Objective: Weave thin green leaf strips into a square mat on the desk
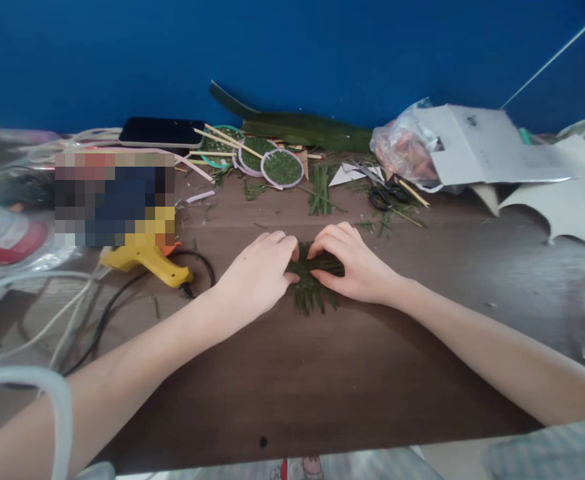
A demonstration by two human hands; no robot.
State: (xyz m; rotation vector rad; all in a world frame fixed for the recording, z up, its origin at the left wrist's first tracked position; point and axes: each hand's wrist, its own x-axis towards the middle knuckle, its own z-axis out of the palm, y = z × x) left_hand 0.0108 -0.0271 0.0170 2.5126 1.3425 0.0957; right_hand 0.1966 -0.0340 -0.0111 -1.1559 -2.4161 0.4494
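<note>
Both my hands rest on a small bundle of dark green leaf strips (pixel 311 291) lying on the brown table (pixel 292 373). My left hand (pixel 259 273) presses its curled fingers onto the left side of the bundle. My right hand (pixel 355 263) pinches the bundle's right side with fingers bent down. The strips' cut ends fan out toward me below the fingers. The middle of the bundle is hidden under my fingertips.
A yellow glue gun (pixel 145 259) with black cord lies left. Behind are round green woven discs (pixel 282 167), wooden sticks, a long leaf (pixel 302 127), a phone (pixel 162 131), black scissors (pixel 388 195), a plastic bag (pixel 405 150) and white paper sheets (pixel 492 147). A blue wall stands at the back.
</note>
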